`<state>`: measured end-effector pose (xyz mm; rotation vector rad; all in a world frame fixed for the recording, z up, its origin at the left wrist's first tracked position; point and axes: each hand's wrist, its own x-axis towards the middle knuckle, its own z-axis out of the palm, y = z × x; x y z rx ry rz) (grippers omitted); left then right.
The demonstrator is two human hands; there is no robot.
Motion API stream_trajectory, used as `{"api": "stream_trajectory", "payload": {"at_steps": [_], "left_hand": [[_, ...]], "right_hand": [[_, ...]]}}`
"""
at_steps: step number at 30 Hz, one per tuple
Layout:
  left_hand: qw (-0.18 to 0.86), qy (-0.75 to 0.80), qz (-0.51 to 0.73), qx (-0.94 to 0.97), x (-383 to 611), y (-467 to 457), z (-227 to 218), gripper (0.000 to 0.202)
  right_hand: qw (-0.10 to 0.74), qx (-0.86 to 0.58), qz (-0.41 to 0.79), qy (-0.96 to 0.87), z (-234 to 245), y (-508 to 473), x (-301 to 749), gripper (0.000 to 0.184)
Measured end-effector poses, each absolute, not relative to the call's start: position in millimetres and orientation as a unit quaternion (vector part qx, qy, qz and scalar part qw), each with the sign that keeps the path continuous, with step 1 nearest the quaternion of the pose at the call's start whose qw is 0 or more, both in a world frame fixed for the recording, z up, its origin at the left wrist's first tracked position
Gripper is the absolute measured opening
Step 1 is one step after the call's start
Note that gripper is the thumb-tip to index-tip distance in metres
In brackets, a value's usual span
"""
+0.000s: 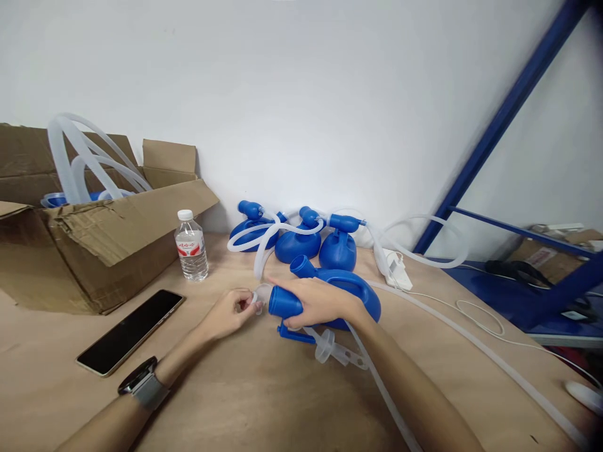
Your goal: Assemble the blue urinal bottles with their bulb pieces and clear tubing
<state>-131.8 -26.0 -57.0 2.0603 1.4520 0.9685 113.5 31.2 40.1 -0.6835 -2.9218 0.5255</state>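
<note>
My right hand [320, 300] is wrapped round a blue cup-shaped fitting [285, 302], its open end turned left. Close to that opening, my left hand [238, 311] pinches a clear plastic cap [262, 295]; its full shape is partly hidden by my fingers. Beyond my right hand lies a blue urinal bottle [351, 282] with a loop handle and a wide neck. A blue strap-like part [296, 334] shows below the fitting. Beneath my right wrist are a translucent connector [325, 347] with a round flange and a clear hose [384, 389] running toward me.
Along the wall stand several blue bottles [296, 245] with coiled hoses. At left are a cardboard box [89, 263] holding hoses, a water bottle [192, 251] and a phone [132, 329]. A white power strip [396, 270], cables and a blue metal frame [499, 103] occupy the right.
</note>
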Motion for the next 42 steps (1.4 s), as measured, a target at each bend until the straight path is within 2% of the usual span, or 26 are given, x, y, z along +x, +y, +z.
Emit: {"api": "stream_trajectory", "payload": {"at_steps": [6,9,11,13,18,20,22,24,28,33,37,40,42], "left_hand": [[-0.05,0.44,0.271,0.855,-113,-31,-77,0.03],[-0.093,0.431,0.322,0.838,-105,-36,-79,0.022],[-0.056,0.433,0.363,0.823,-104,-40,-79,0.017],[0.03,0.438,0.398,0.806,-102,-44,-79,0.017],[0.321,0.439,0.561,0.624,-90,-49,-75,0.07],[0.405,0.412,0.61,0.542,-85,-49,-68,0.082],[0.448,0.405,0.629,0.49,-84,-47,-61,0.086],[0.476,0.42,0.633,0.443,-86,-44,-56,0.082],[0.537,0.424,0.662,0.306,-97,-36,-55,0.059],[0.558,0.429,0.687,0.179,-109,-27,-50,0.032],[0.577,0.412,0.69,0.145,-109,-27,-45,0.027],[0.58,0.401,0.696,0.132,-106,-29,-43,0.029],[0.578,0.398,0.7,0.133,-105,-29,-43,0.029]], "right_hand": [[0.213,-0.303,0.234,-0.899,48,41,127,0.094],[0.276,-0.304,0.266,-0.872,46,46,128,0.092],[0.291,-0.302,0.291,-0.86,43,47,126,0.091],[0.289,-0.295,0.319,-0.853,38,46,120,0.093],[0.277,-0.245,0.415,-0.831,16,36,97,0.09],[0.25,-0.206,0.459,-0.827,10,32,90,0.084],[0.23,-0.186,0.466,-0.834,8,28,86,0.078],[0.236,-0.198,0.461,-0.832,10,27,87,0.072],[0.239,-0.26,0.499,-0.791,17,36,97,0.067],[0.114,-0.28,0.511,-0.805,20,49,107,0.067],[0.102,-0.241,0.5,-0.826,26,50,112,0.066],[0.087,-0.181,0.524,-0.827,32,49,116,0.049],[0.084,-0.163,0.497,-0.848,34,48,116,0.037]]}}
